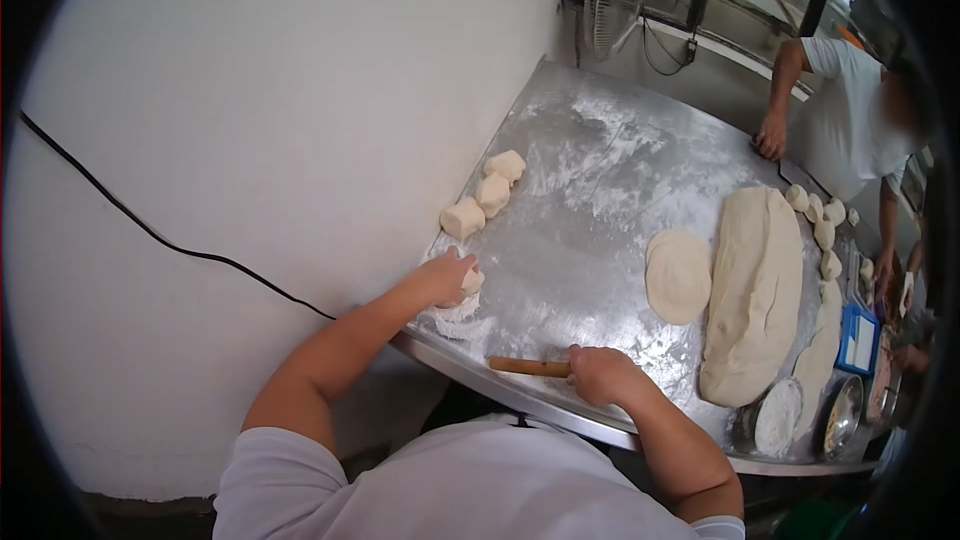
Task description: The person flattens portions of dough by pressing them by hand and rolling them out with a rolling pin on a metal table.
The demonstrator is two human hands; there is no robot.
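Observation:
My left hand [446,278] is closed over a piece of dough [472,283] at the left edge of the metal table, with loose flour [462,324] spread beneath and beside it. Part of that dough is hidden under my fingers. Close to the table's front edge, my right hand [598,375] grips one end of a wooden rolling pin [528,367], which lies roughly level and points left. Three dough lumps [492,194] stand in a row along the wall, just beyond my left hand. Right of centre lies a flattened round of dough [679,277].
A long dough slab [752,295] fills the table's right part. Past it are a bowl of flour [778,417], a metal bowl [843,416], a blue-framed scale [858,339] and small dough pieces [824,232]. A person [850,110] stands at the far side; a fan [612,0] hangs behind.

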